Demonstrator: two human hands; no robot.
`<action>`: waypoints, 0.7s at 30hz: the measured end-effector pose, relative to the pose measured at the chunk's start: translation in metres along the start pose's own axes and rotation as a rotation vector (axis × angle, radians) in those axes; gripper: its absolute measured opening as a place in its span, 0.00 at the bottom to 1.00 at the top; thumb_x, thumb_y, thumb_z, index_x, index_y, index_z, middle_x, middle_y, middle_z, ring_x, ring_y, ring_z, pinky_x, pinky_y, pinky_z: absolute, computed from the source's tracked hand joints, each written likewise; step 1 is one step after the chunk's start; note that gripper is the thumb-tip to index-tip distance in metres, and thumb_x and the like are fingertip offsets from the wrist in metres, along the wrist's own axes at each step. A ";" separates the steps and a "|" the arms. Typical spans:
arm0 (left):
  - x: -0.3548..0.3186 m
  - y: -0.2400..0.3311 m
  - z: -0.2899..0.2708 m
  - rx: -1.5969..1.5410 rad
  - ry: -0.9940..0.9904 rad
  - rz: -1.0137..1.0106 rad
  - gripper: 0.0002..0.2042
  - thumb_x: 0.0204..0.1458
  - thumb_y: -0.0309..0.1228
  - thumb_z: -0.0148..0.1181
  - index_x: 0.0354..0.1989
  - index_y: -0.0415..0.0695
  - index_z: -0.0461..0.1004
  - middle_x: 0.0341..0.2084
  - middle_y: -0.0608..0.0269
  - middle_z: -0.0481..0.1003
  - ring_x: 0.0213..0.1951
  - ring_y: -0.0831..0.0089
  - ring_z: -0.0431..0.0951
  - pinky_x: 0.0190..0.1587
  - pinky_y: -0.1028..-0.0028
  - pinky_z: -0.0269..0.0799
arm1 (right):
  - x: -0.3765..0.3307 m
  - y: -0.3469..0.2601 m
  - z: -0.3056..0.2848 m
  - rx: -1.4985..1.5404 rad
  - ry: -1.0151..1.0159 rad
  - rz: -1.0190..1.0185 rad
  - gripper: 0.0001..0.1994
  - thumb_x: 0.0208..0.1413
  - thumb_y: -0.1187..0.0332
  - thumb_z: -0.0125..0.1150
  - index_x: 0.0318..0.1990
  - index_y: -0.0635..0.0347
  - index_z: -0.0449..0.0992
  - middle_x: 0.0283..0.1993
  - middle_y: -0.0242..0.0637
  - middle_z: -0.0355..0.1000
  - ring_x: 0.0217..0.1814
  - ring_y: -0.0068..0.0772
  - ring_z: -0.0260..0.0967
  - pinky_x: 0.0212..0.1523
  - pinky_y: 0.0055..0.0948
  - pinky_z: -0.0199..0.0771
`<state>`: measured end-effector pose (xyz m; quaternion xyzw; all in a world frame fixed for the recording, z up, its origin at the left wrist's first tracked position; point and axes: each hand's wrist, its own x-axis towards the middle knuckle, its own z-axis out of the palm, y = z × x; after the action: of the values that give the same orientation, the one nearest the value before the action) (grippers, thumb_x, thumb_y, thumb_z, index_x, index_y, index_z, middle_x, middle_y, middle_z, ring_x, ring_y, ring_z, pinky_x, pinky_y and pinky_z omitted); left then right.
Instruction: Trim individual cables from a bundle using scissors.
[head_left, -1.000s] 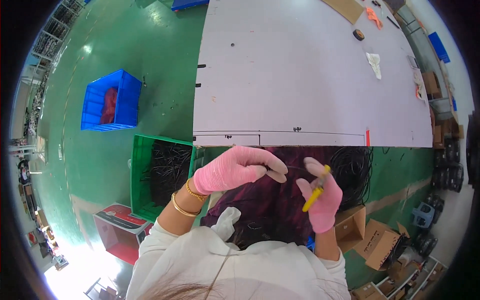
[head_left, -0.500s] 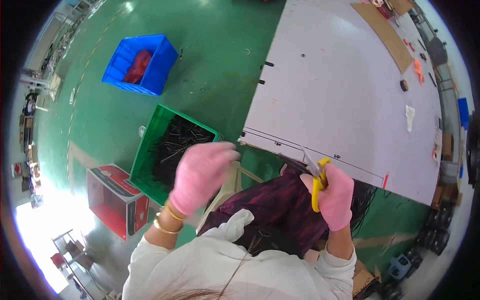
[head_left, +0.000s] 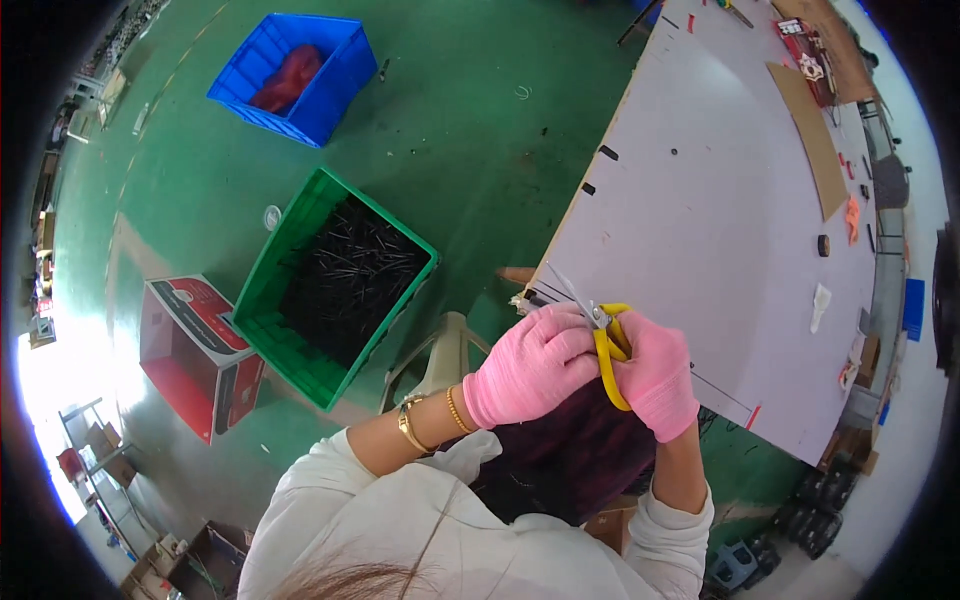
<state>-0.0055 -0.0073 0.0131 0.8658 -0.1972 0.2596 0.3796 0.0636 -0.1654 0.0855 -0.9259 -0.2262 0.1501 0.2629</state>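
Pink knit gloves cover both my hands, which meet just in front of the near edge of the white table. My right hand [head_left: 655, 375] is closed round the yellow handles of a pair of scissors [head_left: 606, 372], whose metal blades point up and away to the left. Against the scissors, my left hand [head_left: 535, 365] has its fingers curled in. What it grips is hidden by the glove. A dark, thin end [head_left: 537, 302] shows just beyond its fingers, by the table corner. Below my hands lies dark purple patterned cloth [head_left: 570, 455] over my lap.
A green crate [head_left: 262, 300] full of black thin pieces [head_left: 365, 265] stands on the left, with a red-and-grey carton [head_left: 200, 350] beside it. Farther off is a blue crate [head_left: 340, 100] holding something red. The white table [head_left: 720, 240] carries cardboard, tape and small items.
My left hand has swung right from near the green crate to the scissors, and its fingers have closed. My right hand still holds the scissors. The view has shifted.
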 end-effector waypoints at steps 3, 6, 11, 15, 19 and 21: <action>-0.001 -0.001 0.000 -0.023 0.014 -0.005 0.10 0.34 0.29 0.66 0.28 0.48 0.76 0.40 0.65 0.72 0.47 0.62 0.72 0.47 0.63 0.75 | 0.003 0.003 -0.001 -0.045 -0.062 -0.023 0.12 0.44 0.65 0.71 0.33 0.60 0.77 0.27 0.49 0.74 0.30 0.54 0.74 0.30 0.40 0.75; -0.001 -0.004 -0.001 -0.031 -0.002 0.005 0.10 0.35 0.30 0.65 0.30 0.48 0.77 0.40 0.65 0.71 0.47 0.62 0.72 0.48 0.63 0.74 | 0.006 0.000 -0.002 -0.079 -0.066 -0.035 0.12 0.44 0.65 0.72 0.33 0.60 0.77 0.27 0.49 0.74 0.30 0.54 0.74 0.30 0.41 0.74; -0.004 -0.008 0.002 -0.080 -0.001 0.018 0.11 0.37 0.30 0.64 0.32 0.49 0.78 0.41 0.64 0.71 0.47 0.61 0.72 0.51 0.62 0.73 | 0.008 -0.003 -0.005 -0.107 -0.112 0.005 0.12 0.43 0.65 0.71 0.30 0.61 0.75 0.26 0.51 0.72 0.29 0.56 0.73 0.29 0.42 0.73; -0.006 -0.011 0.003 -0.110 -0.016 0.026 0.11 0.38 0.30 0.64 0.34 0.49 0.78 0.41 0.63 0.70 0.47 0.61 0.72 0.52 0.61 0.72 | 0.010 -0.007 -0.006 -0.094 -0.127 0.041 0.13 0.43 0.65 0.71 0.29 0.62 0.74 0.26 0.51 0.71 0.29 0.57 0.72 0.29 0.42 0.73; -0.007 -0.011 0.004 -0.125 0.000 0.018 0.11 0.38 0.30 0.64 0.34 0.49 0.78 0.41 0.63 0.70 0.48 0.61 0.72 0.52 0.62 0.72 | 0.009 -0.005 -0.005 -0.100 -0.133 0.041 0.13 0.42 0.64 0.71 0.29 0.63 0.74 0.26 0.52 0.72 0.29 0.57 0.72 0.29 0.41 0.73; -0.007 -0.012 0.004 -0.125 0.000 0.023 0.12 0.37 0.30 0.66 0.34 0.49 0.78 0.41 0.63 0.70 0.47 0.61 0.72 0.50 0.63 0.73 | 0.009 -0.006 -0.005 -0.102 -0.133 0.037 0.13 0.42 0.64 0.71 0.30 0.63 0.75 0.26 0.52 0.72 0.29 0.57 0.72 0.29 0.41 0.73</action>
<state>-0.0037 -0.0012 -0.0001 0.8381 -0.2231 0.2510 0.4299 0.0712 -0.1585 0.0913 -0.9300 -0.2334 0.2042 0.1972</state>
